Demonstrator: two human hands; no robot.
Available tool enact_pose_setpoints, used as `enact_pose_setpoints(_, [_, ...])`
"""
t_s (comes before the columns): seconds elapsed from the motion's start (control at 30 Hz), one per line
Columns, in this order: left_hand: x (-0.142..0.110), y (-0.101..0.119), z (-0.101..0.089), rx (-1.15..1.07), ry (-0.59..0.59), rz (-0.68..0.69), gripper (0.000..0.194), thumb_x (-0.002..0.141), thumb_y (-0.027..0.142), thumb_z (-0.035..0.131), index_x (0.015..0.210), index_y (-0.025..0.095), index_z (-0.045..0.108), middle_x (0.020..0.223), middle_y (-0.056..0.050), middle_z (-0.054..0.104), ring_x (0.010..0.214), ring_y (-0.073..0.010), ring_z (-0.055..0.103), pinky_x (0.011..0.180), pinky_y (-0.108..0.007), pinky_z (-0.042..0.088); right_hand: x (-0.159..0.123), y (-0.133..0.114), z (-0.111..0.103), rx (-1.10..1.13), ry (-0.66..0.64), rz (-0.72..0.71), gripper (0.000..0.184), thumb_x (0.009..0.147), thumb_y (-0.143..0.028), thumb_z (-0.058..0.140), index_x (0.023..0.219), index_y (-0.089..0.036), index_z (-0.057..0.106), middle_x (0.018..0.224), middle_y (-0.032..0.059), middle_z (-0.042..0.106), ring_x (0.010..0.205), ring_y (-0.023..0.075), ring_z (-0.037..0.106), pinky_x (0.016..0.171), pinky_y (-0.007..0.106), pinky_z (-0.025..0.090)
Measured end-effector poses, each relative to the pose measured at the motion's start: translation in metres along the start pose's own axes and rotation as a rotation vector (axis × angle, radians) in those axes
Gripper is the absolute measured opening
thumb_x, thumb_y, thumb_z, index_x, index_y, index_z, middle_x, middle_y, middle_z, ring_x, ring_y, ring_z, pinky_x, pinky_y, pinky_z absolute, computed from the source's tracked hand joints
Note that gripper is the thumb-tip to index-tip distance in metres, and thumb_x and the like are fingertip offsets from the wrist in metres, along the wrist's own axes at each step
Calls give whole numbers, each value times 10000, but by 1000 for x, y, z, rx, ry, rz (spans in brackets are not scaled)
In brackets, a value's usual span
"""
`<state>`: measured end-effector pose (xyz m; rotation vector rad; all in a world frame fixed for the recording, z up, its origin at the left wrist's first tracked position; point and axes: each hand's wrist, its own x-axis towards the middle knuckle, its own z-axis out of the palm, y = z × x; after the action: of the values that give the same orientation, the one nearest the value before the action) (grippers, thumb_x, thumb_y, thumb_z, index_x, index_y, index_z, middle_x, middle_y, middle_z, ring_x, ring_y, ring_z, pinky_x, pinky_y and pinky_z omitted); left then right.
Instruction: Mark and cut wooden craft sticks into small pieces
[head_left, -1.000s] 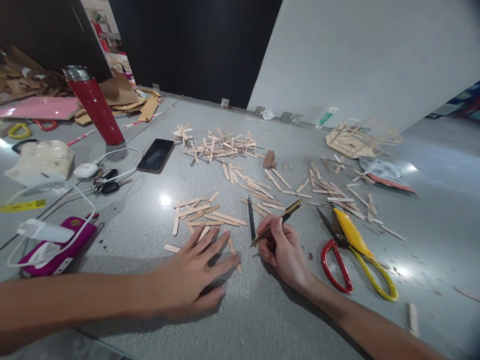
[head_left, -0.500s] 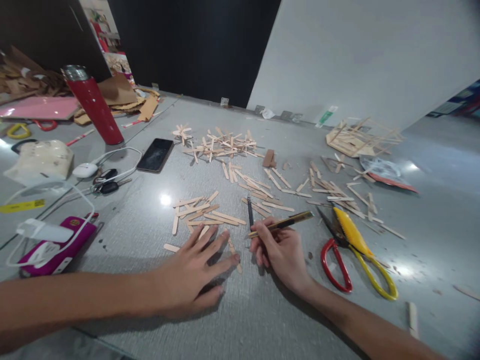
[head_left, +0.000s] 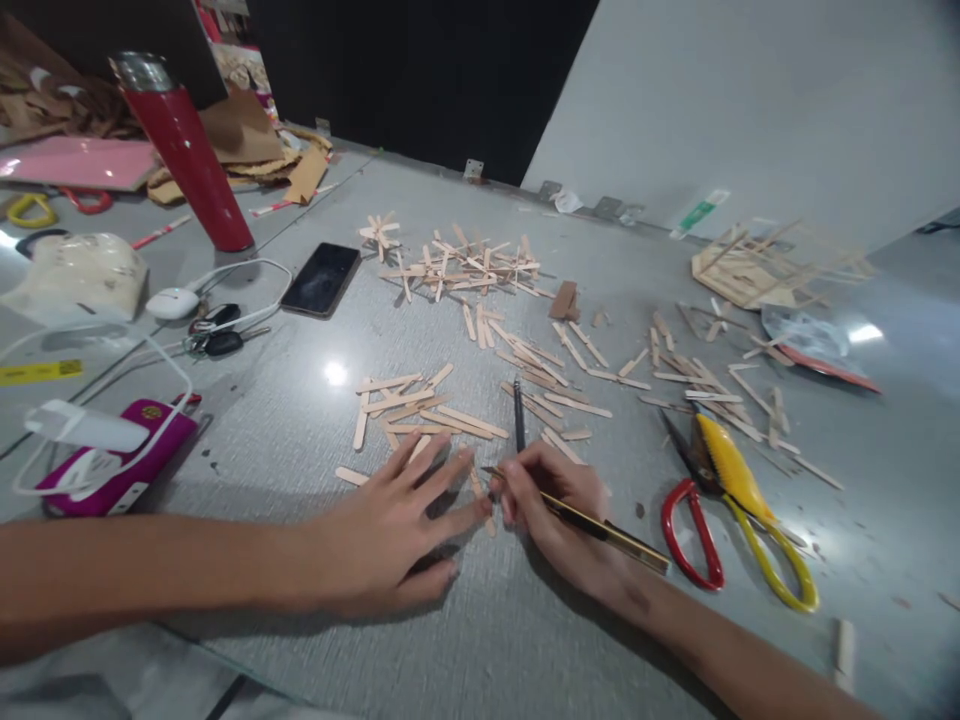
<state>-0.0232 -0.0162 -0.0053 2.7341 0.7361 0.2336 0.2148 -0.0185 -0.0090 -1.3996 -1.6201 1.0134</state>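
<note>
My left hand (head_left: 405, 530) lies flat with fingers spread, its fingertips on a wooden craft stick (head_left: 478, 485) on the grey table. Between the thumb and fingers of my right hand (head_left: 559, 500) is a slim gold-and-black pen (head_left: 615, 540). Its tip points left, close to that stick; whether they touch I cannot tell. A dark pencil (head_left: 518, 410) lies just beyond my right hand. Loose craft sticks (head_left: 405, 400) are scattered beyond my left fingers, some partly hidden under them.
Scissors (head_left: 694, 530) with red and yellow handles and a yellow cutter (head_left: 731, 465) lie at right. Several stick piles (head_left: 465, 265) and a stick frame (head_left: 750, 275) stand farther back. At left are a phone (head_left: 322, 280), a red bottle (head_left: 187, 160), keys (head_left: 223, 342) and a purple device (head_left: 142, 450).
The pen has swung in my right hand: its back end now points down to the right and its tip reaches left toward the stick. The view has shifted slightly.
</note>
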Motion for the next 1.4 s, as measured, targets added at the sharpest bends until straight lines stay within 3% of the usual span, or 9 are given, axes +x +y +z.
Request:
enact_pose_setpoints(0.3, [1,-4,8,47,19,43,662,1058,434,519,1647,194,336,1698,-258,305,1597,-457,247,1284,-656,194,5,1,5,-155,-25,-98,421,1059,-393,495,666,-252,451,491,-61,512,416,101,445,442,241,343])
enact_pose_setpoints(0.47, [1,-5,9,38,31,58,646,1054,437,527,1632,199,365,1692,-235,334,1608,-420,241,1299,-624,197,7,0,7,-148,-56,-118,410,1058,-372,463,666,-257,429,519,-50,518,439,104,444,452,241,352])
enact_pose_setpoints(0.93, [2,-4,3,31,8,57,619,1054,425,528,1605,172,406,1704,-269,287,1603,-449,233,1286,-628,219,8,8,10,-159,-46,-147,388,1056,-337,485,680,-248,447,539,-54,508,447,103,465,451,225,379])
enact_pose_setpoints(1.23, [4,-3,4,28,22,47,613,1036,411,551,1589,175,433,1685,-261,331,1581,-476,278,1263,-650,271,5,9,9,-207,-56,-251,385,1076,-279,503,709,-247,392,536,-83,460,448,85,426,460,216,334])
enact_pose_setpoints(1.4, [3,-4,7,-5,60,43,621,1011,405,586,1574,179,453,1700,-212,336,1591,-432,279,1294,-602,243,2,14,10,-241,-56,-320,379,1091,-278,481,723,-247,398,578,-70,459,479,98,443,490,236,343])
